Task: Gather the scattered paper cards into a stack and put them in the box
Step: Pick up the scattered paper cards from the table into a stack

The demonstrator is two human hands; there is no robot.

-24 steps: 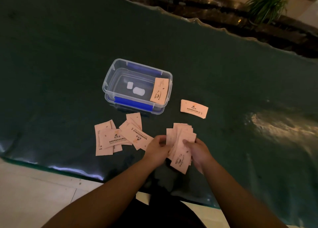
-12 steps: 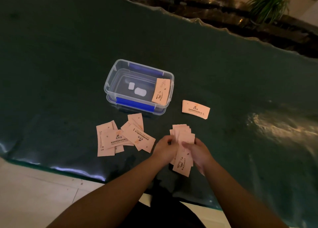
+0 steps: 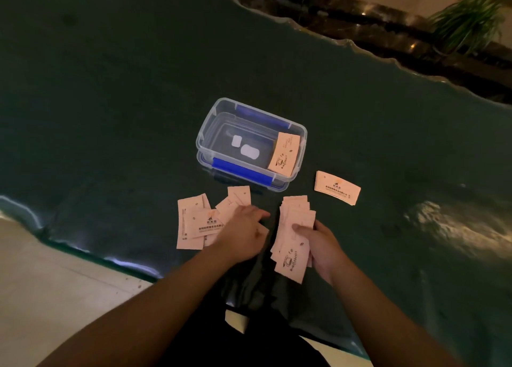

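The dark green surface carries everything. On it, beyond both hands, stands the clear box with blue clips, its long axis running from the near left to the far right; the box is open. One card leans inside against the right end wall of the box, its long axis pointing away from the person.

The right hand holds a fanned stack of cards; its fingers are closed around the right edge of the stack, with the thumb on top. The long axis of the stack runs from the person toward the box, slightly tilted, and the printed cup logo is at the near end.

The left hand lies flat on the loose cards, which are spread to the left of the stack. Its fingers are stretched out and press down on the cards; they grip nothing. These loose cards overlap each other and point in different directions.

A single card lies alone on the surface, beyond the right hand's fingers and to the right of the box, with its long axis going left to right.
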